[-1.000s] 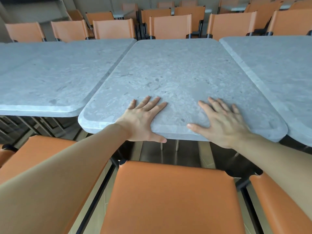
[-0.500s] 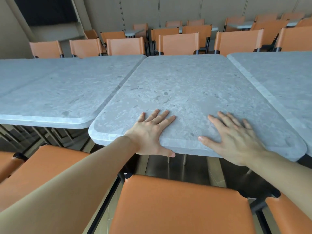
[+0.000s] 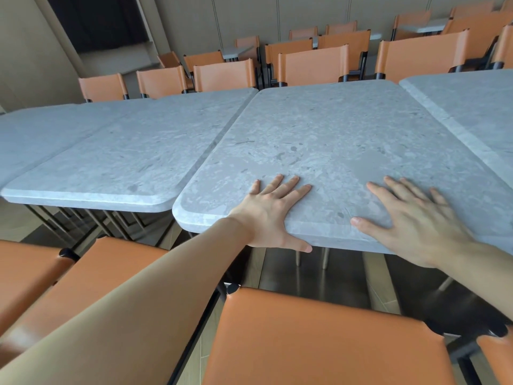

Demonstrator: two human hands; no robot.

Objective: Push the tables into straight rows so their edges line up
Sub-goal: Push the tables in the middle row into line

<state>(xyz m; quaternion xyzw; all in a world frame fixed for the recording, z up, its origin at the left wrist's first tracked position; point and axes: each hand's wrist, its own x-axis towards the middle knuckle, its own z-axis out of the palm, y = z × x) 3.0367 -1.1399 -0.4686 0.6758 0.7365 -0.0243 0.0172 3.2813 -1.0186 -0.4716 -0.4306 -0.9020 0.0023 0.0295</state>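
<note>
On the middle table (image 3: pixel 327 140), running lengthwise away, both hands lie flat, fingers spread, gripping nothing.

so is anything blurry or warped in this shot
Head view: the right hand is smeared by motion blur, while the left hand looks sharper; wide-angle distortion bows the middle table edges; soft even light, with faint sheen on the orange chair seat.
</note>
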